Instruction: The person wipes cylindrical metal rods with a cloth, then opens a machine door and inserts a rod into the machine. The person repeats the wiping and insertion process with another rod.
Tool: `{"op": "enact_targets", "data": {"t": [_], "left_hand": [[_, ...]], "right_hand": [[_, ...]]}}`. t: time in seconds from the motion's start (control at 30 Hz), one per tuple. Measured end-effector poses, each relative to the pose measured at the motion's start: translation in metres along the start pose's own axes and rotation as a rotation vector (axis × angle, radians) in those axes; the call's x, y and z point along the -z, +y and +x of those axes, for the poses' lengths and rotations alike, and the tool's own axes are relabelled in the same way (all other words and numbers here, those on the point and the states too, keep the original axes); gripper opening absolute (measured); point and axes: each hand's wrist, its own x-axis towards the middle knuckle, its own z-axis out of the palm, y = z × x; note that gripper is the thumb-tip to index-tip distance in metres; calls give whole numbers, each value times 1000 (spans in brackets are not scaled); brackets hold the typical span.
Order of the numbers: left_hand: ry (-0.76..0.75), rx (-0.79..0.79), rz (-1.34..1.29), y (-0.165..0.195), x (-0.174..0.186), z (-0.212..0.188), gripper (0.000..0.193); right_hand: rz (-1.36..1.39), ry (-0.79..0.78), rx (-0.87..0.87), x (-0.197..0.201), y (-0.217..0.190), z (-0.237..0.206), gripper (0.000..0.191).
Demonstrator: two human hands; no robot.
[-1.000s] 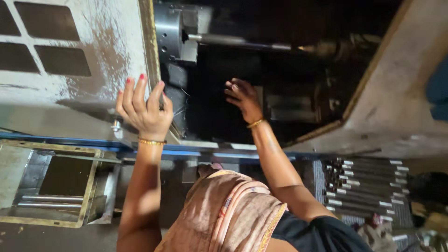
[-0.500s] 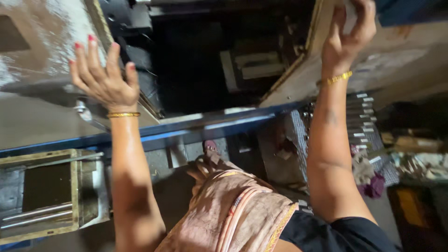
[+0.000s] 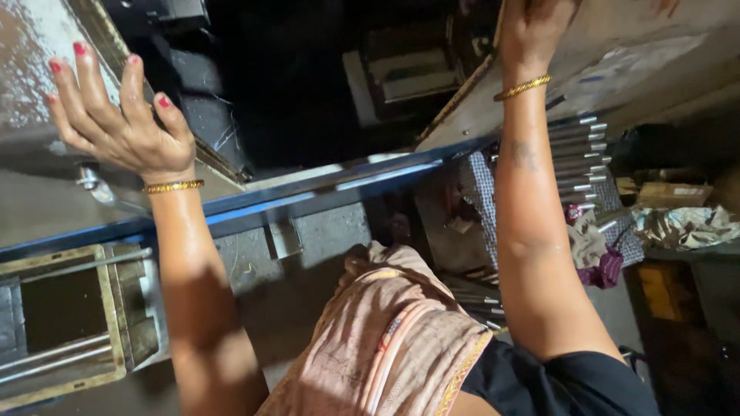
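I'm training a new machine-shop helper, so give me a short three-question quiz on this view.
1. True or false: the left hand lies open on the grey sliding door.
2. Where is the right hand? A) on the metal rods B) up at the edge of the right door panel C) in the floor tray
3. What lies stacked beyond the right forearm?

Key: 1 true; 2 B; 3 metal rods.
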Motion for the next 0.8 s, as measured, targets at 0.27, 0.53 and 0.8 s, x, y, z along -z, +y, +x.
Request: {"op": "enact_targets", "data": {"t": [0.27,0.53,0.8], "left_hand": [[54,-8,-11,1,-4,-3,50],[55,-16,-25,4,-3,-2,47],[35,-11,-37,10,5,5,42]], "right_hand": [[-413,99,144,2,-2,1,44],[-417,88,185,4,-15,6,54],[-273,20,210,8,-65,18,31]]}}
